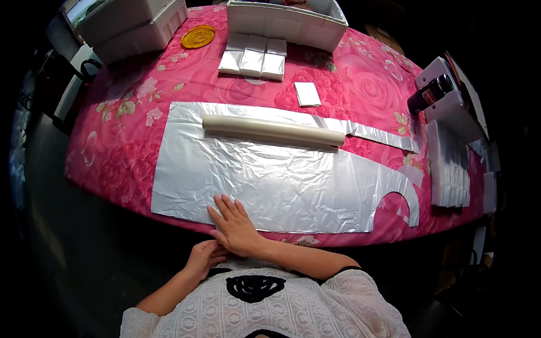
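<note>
A thin, shiny silver-white plastic apron (270, 186) lies spread on the table, with its curved neck loop at the right end. On its far half rests a pale cylindrical rod (273, 130), slightly tilted across the sheet. My right hand (236, 228) lies flat on the apron's near edge, fingers stretched out and nothing in them. Just below it, at the table's front edge, my left hand (204, 258) has its fingers drawn together, close to the right thumb. What those fingers hold, if anything, is hidden.
A pink flowered cloth (118, 163) covers the table. Several folded silver-white packets (253, 57) and one single packet (307, 94) lie beyond the apron. Foam boxes (284, 22) and a yellow dish (198, 36) stand farther back. At right are a stacked pile (449, 169) and a dark bottle (429, 94).
</note>
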